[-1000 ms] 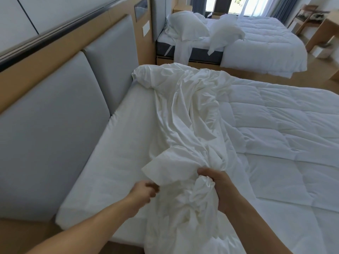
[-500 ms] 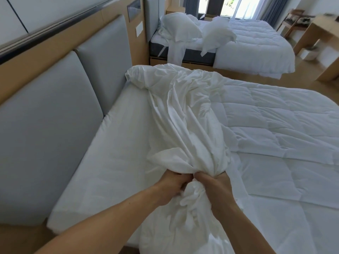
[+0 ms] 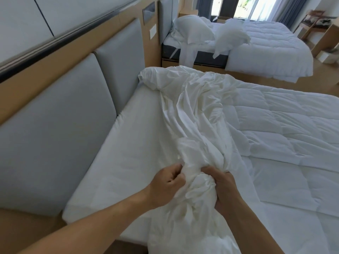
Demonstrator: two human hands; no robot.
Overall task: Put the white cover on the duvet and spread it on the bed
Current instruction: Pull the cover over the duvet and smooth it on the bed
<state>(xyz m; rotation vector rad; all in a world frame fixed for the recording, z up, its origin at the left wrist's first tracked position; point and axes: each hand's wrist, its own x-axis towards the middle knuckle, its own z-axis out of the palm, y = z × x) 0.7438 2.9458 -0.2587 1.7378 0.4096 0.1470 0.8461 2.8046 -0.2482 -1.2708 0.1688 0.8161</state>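
Grey padded headboard (image 3: 60, 129) panels line the left side, and beside them the bed (image 3: 128, 143) shows a bare strip of fitted sheet. Next comes the left hand (image 3: 166, 182), its fingers curled into a fold of the white cover (image 3: 192, 116). A second ago it sat apart from the bunch, off to the left; it has since closed in and is now just beside the right hand (image 3: 223, 189). The cover runs as a crumpled band from the far corner of the mattress down to both fists and over the near edge. The right hand clenches the same gathered bundle from the other side. Further right, the quilted duvet (image 3: 284, 125) lies flat on the bed, mostly bare, with the cover overlapping only its left edge. With both hands now on one gather, the person seems to be feeding cloth through to find an opening or corner. The covering itself looks barely begun, and the spreading is still to come.
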